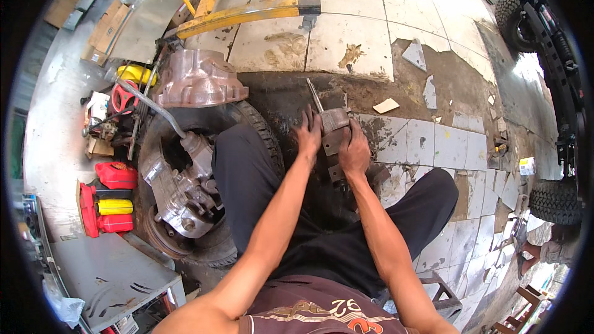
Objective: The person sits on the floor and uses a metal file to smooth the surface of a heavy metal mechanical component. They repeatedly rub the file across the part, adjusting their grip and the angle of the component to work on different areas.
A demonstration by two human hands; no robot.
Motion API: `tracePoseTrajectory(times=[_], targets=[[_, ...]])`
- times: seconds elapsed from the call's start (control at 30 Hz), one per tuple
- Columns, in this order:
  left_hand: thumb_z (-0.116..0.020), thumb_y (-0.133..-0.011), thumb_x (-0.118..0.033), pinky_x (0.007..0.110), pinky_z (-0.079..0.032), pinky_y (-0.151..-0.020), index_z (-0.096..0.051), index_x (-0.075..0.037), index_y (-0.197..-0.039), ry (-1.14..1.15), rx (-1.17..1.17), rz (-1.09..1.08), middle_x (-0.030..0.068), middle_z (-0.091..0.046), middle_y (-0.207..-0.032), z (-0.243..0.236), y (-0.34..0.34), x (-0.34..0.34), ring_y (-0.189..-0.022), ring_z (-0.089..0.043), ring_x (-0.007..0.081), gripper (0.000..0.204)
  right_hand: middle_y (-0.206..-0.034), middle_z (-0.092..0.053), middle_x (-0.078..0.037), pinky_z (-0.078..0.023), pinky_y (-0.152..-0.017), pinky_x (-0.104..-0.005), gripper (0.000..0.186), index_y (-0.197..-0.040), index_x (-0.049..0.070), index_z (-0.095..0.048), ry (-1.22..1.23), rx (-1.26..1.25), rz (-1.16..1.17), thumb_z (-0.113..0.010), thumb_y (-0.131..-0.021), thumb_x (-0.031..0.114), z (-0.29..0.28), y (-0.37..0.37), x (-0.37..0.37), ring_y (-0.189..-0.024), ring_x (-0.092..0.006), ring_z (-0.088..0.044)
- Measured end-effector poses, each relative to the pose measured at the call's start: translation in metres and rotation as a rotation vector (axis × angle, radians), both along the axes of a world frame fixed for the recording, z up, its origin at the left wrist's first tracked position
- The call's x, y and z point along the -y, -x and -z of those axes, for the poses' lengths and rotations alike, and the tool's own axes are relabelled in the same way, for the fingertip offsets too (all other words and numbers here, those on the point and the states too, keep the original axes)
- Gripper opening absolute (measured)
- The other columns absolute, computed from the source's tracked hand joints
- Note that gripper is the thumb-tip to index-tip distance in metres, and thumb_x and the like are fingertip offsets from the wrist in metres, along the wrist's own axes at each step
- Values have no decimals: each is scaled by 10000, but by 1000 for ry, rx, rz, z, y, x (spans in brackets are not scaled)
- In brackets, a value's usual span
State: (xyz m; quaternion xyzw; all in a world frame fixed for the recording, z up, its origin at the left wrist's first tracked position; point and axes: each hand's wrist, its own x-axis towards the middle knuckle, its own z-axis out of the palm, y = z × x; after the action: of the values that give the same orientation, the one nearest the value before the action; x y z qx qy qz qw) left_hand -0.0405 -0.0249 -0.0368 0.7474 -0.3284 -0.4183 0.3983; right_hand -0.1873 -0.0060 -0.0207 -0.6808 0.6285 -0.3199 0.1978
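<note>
A metal shaft part with a thick, round gear-like body [335, 120] is between my hands, in front of my lap. Its thin bright rod points up and away to the left. My left hand [307, 134] presses on the left side of the round body, fingers stretched upward along it. On the other side my right hand [354, 151] curls round its right edge, with some fingers hidden. Under and behind the part are dark metal pieces [332, 142], partly covered by my hands; whether they are joined to it I cannot tell.
Left of my knee, a metal gearbox casing [185, 195] with a long lever lies in a tire [260, 127]. A bell-shaped housing [201, 78] sits at its far side. Red cases [116, 176], a yellow stand [247, 15], broken tiles [413, 54] and a vehicle frame [550, 68] surround me.
</note>
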Motion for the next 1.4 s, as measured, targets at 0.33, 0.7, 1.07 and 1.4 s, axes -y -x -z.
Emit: tracePoseTrajectory(times=[0.33, 0.7, 1.07, 1.4], targets=[[-557, -1026, -352, 310, -316, -1139, -302, -84, -1580, 86, -327, -140, 76, -409, -1593, -1, -14, 19, -1430, -417, 208, 666, -1424, -572, -121, -486, -997, -475, 459, -1384, 77, -538, -31, -27, -12, -451, -1052, 382, -6, -4, 1, -1215, -377, -589], [-576, -1009, -377, 378, -220, -1208, -232, -121, -1603, -46, -354, -104, 179, -338, -1610, -3, 0, 5, -1494, -305, 306, 733, -1414, -571, -137, -477, -1005, -485, 484, -1397, 69, -518, -28, -64, -11, -450, -1050, 401, -5, 2, 6, -1236, -386, -573], [-561, -901, -700, 706, -82, -1158, -158, -252, -1624, -67, 222, -13, 357, 46, -1620, 27, 4, -21, -1486, 81, 561, 941, -1436, -551, -135, -461, -1020, -498, 510, -1408, 74, -504, -56, -34, -27, -441, -1047, 429, -3, -3, -1, -1271, -381, -550], [-618, -877, -664, 703, -70, -1164, -215, -284, -1616, -135, 312, 22, 265, 4, -1662, -9, 14, -2, -1516, 30, 509, 924, -1447, -550, -135, -467, -1016, -475, 498, -1406, 64, -513, -30, -6, -43, -437, -1051, 406, -1, -2, -11, -1240, -382, -570]])
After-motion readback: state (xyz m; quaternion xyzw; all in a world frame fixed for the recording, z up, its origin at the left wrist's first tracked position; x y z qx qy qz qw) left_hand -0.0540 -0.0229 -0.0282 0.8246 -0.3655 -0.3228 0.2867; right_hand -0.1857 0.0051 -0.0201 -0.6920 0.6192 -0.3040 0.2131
